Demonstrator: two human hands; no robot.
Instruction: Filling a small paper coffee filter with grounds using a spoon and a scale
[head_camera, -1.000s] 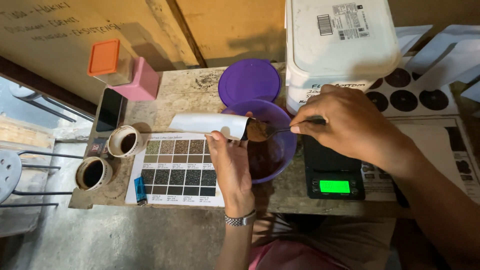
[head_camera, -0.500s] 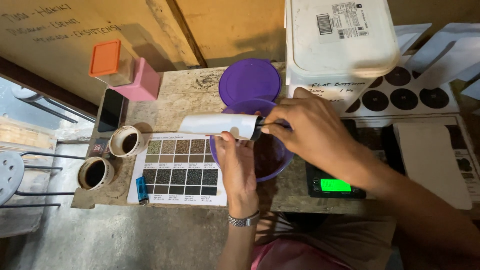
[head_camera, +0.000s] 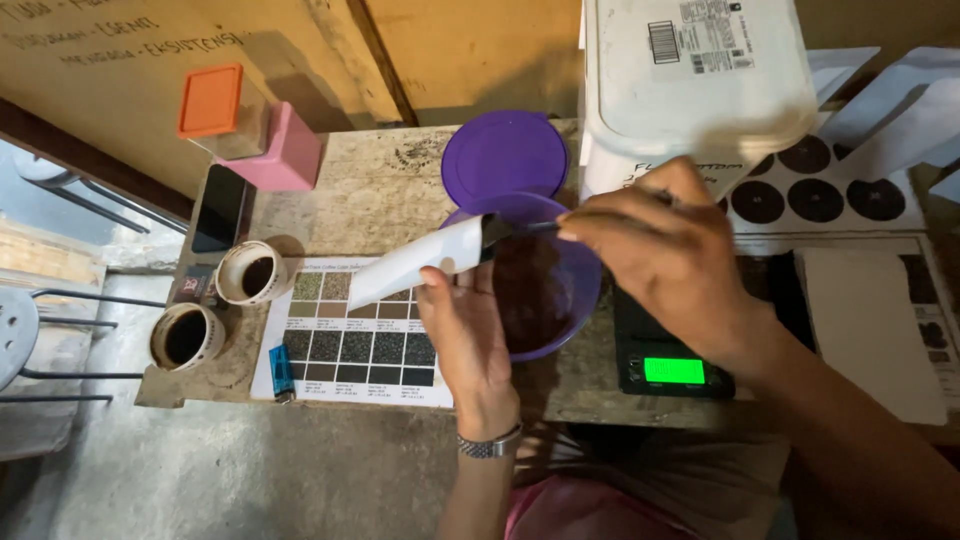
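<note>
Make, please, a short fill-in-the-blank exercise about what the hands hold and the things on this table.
1. The left hand holds a rolled white ____ tube.
2. The right hand holds a thin tool over the ____ bowl.
3. The screen of the scale glows ____.
4. The pink box stands beside a box with an ____ lid.

Missing words: paper; purple; green; orange

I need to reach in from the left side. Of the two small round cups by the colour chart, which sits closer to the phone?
The upper small round cup, just below the black phone; the other cup sits lower, nearer the table's front edge.
</note>
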